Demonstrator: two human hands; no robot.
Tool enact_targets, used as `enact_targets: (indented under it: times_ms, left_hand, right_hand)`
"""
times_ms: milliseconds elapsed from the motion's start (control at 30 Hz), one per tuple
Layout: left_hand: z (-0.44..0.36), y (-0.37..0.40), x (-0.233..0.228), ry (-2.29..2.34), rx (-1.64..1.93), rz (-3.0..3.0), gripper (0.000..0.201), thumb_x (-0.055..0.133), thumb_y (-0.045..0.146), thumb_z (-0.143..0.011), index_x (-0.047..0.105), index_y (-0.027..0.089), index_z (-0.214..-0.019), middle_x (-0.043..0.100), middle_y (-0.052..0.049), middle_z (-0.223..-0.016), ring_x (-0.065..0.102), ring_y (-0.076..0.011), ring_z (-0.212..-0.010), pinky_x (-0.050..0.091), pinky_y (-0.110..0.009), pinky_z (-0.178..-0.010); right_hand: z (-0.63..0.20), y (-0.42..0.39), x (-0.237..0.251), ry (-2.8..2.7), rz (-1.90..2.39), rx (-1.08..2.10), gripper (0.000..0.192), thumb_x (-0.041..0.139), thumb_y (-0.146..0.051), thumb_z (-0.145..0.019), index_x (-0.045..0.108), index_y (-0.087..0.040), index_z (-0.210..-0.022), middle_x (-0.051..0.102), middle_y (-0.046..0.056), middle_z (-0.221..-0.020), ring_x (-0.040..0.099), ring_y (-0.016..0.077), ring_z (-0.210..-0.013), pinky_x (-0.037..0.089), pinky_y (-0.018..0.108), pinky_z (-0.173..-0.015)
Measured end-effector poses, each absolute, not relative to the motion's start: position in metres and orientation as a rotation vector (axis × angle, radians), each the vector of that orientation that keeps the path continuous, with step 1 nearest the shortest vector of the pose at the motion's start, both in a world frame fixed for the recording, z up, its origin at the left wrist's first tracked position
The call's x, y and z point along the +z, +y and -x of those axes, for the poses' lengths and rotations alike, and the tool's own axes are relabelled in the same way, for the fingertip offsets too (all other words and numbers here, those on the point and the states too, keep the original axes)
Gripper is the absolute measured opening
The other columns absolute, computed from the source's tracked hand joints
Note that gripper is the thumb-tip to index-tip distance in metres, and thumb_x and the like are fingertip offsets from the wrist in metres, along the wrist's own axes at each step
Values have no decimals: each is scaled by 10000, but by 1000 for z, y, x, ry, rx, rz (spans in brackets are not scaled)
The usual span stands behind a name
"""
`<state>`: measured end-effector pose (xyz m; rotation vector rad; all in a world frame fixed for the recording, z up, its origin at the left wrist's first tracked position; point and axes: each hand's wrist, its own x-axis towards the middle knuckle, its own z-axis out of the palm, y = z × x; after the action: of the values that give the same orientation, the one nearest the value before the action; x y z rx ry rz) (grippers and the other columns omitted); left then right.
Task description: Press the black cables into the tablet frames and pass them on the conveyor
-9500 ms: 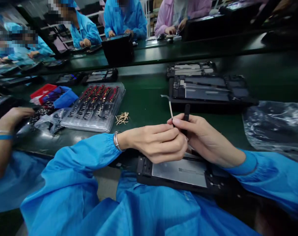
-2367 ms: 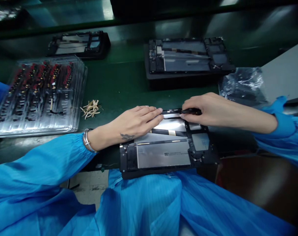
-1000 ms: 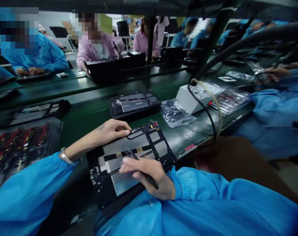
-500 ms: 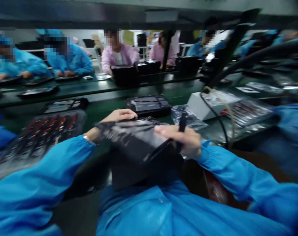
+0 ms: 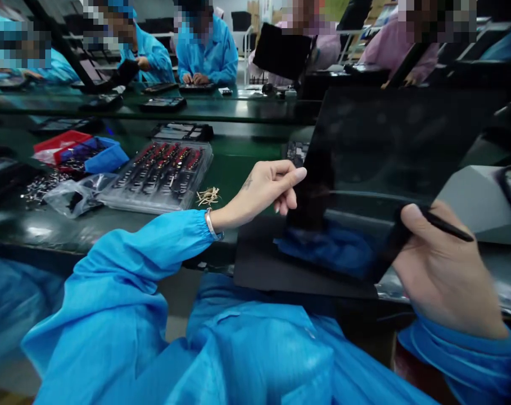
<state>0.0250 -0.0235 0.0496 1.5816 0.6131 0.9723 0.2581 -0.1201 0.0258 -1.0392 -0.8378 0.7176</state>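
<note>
A large glossy black screen panel stands tilted up in front of me, blue sleeve reflections in its lower part. My right hand grips its lower right corner, thumb on the front, with a slim black pen-like tool also held in it. Curled closed, my left hand is at the panel's left edge, thumb and forefinger together near a small dark bit; whether they pinch this or the edge is unclear. Below the panel lies a flat matte black sheet-like piece, partly hidden.
Left of my hands lie a clear tray of red and black parts, a small pile of tan strips, a plastic bag, and red and blue bins. A white box stands at right. Co-workers sit across the bench.
My view has swung left. The panel, earlier low and tilted between both hands, is now raised steeply at the right. My left hand has moved from its far side to its left edge.
</note>
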Motion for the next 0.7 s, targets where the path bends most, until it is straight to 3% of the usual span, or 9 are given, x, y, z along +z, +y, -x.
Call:
enact_targets:
  times_ms: [133, 300, 567, 700]
  left_hand:
    - [-27, -21, 45, 699, 906, -1443, 509, 705, 513, -982, 503, 151, -687, 667, 13, -548, 585, -49, -396, 393, -126, -388]
    - [-29, -17, 41, 810, 832, -1337, 497, 668, 420, -1019, 495, 137, -649, 629, 22, -519, 541, -25, -373, 355, -123, -389]
    - [-29, -10, 32, 852, 801, -1300, 476, 653, 385, -1027, 499, 132, -655, 624, 16, -521, 537, -16, -373, 348, -118, -400]
    - [-29, -8, 36, 808, 808, -1352, 451, 617, 340, -1066, 499, 140, -679, 655, 1, -556, 570, -31, -392, 384, -115, -411]
  right_hand:
    - [-254, -120, 25, -721, 1075, 957, 224, 880, -311, -774, 762, -243, -952, 772, 51, -1205, 664, 298, -1311, 537, 524, -1174]
    - [-255, -114, 19, -604, 1110, 1116, 164, 868, -277, -797, 750, -247, -905, 783, 41, -1205, 669, 290, -1321, 559, 509, -1164]
    - [-255, -109, 9, -520, 1136, 1141, 201, 890, -236, -752, 715, -268, -846, 785, 29, -1172, 645, 291, -1353, 560, 533, -1165]
    - [-259, -103, 27, -663, 1148, 1090, 153, 857, -251, -783, 758, -265, -898, 781, 46, -1178, 636, 314, -1360, 545, 550, -1172]
